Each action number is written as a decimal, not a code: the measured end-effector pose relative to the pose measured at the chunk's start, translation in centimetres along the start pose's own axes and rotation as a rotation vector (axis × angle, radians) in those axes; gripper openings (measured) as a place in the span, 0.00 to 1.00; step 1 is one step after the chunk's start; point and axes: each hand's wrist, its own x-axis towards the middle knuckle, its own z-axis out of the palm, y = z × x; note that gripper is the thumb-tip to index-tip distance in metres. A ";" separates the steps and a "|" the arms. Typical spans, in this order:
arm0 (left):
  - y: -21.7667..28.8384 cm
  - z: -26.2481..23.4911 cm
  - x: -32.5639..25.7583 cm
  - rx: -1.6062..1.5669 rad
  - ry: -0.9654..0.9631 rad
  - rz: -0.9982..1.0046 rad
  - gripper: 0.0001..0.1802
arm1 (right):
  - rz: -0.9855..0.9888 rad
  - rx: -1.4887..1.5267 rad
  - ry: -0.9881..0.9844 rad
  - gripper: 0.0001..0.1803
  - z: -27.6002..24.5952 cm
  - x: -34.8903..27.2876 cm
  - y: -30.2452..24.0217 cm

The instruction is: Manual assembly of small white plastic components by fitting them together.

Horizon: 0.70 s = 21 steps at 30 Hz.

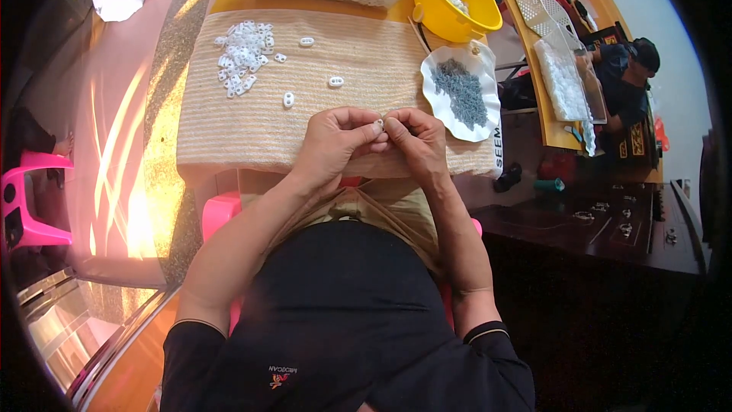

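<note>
Both hands' grip, left hand [335, 140] and right hand [415, 137], pinches one small white piece [379, 123] at mat's [252, 126] near edge. Four loose white clips [306, 41] beside pile [244, 53]; mat centre open.

Small white plastic piece [379, 123]: pinched between the fingertips of left hand [338, 143] and right hand [416, 140], mostly hidden, held just above the near edge of the striped beige mat [252, 118]. Shape not fully visible; only a pale sliver shows between the thumbs.

Head view – looks steeply down, close over lap, mat [252, 118].
</note>
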 end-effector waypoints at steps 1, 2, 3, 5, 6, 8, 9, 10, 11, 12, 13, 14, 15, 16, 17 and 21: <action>0.0 0.0 0.0 -0.006 -0.002 0.006 0.07 | -0.008 0.009 0.006 0.07 0.1 0.0 -0.1; -0.1 0.0 0.0 -0.012 -0.004 0.012 0.07 | -0.017 0.018 0.012 0.07 0.2 0.0 -0.2; 0.0 0.1 -0.1 -0.012 -0.005 0.012 0.07 | -0.017 0.017 0.012 0.07 0.3 0.0 -0.1; 0.0 0.2 -0.3 -0.023 0.038 0.008 0.07 | -0.050 0.028 0.033 0.07 0.5 0.1 0.3; 0.1 0.2 -0.2 -0.022 0.036 0.010 0.07 | -0.053 0.027 0.032 0.07 0.5 0.2 0.4; 0.0 0.1 -0.1 -0.023 0.045 -0.005 0.07 | -0.020 0.074 0.014 0.07 0.4 0.2 0.4; 0.1 0.0 -0.1 -0.020 0.042 -0.004 0.07 | -0.023 0.075 0.016 0.07 0.3 0.2 0.4; 0.1 0.0 -0.1 -0.025 0.023 -0.007 0.07 | -0.018 0.086 0.012 0.08 0.3 0.1 0.4; 0.2 0.0 0.0 -0.031 0.004 -0.010 0.08 | -0.013 0.097 0.007 0.08 0.2 0.1 0.3; 0.2 0.1 -0.1 -0.029 0.002 -0.011 0.08 | -0.014 0.098 0.010 0.08 0.1 0.1 0.2; 0.4 0.2 -0.1 -0.040 -0.008 -0.005 0.08 | 0.020 0.127 -0.002 0.08 0.0 0.1 0.0; 0.5 0.3 -0.2 -0.053 -0.017 0.002 0.08 | 0.055 0.156 -0.015 0.09 0.0 0.1 -0.2; 0.5 0.3 -0.2 -0.054 -0.016 0.002 0.08 | 0.056 0.156 -0.016 0.09 -0.1 0.1 -0.4; 0.5 0.3 -0.1 -0.057 -0.014 0.006 0.09 | 0.055 0.172 -0.029 0.09 -0.1 0.1 -0.5; 0.5 0.3 -0.1 -0.061 -0.012 0.010 0.09 | 0.055 0.187 -0.043 0.09 -0.1 0.1 -0.6; 0.6 0.1 0.1 -0.031 -0.021 0.029 0.09 | 0.053 0.205 -0.059 0.10 -0.3 0.2 -0.4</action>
